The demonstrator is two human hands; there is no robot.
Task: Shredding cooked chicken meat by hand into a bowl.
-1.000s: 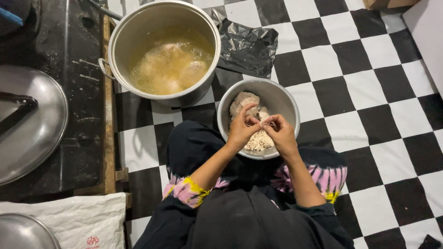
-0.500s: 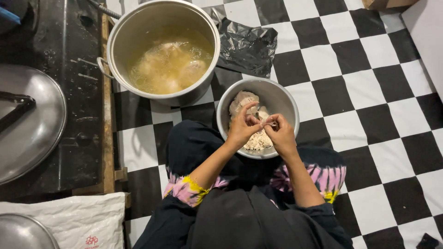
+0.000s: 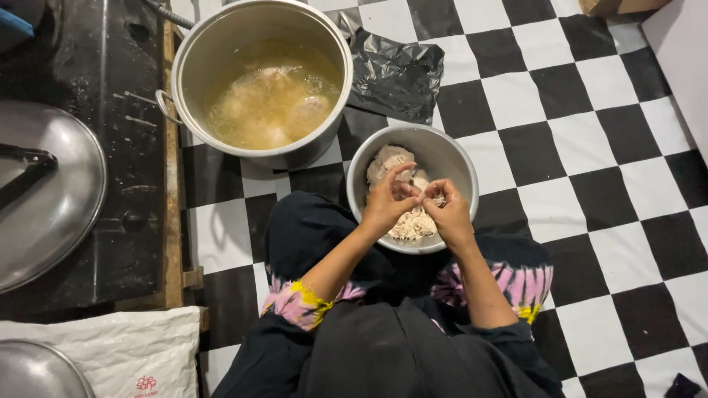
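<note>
I sit on a black-and-white checkered floor with a steel bowl (image 3: 450,158) in front of my knees. Inside it lie pale chunks of cooked chicken (image 3: 389,159) and a heap of shredded chicken (image 3: 413,223). My left hand (image 3: 387,203) and my right hand (image 3: 446,210) meet over the bowl, fingertips pinched on one small piece of chicken between them. A large steel pot (image 3: 221,44) of yellowish broth with chicken pieces stands just beyond, to the left.
A crumpled black plastic bag (image 3: 394,70) lies behind the bowl. To the left is a dark stove surface (image 3: 110,147) with a round metal lid (image 3: 44,195). A white sack (image 3: 125,354) and another lid (image 3: 33,372) sit at bottom left.
Both hands stay over the bowl, with only small finger movements on the chicken piece. The pot and bowl have not moved.
</note>
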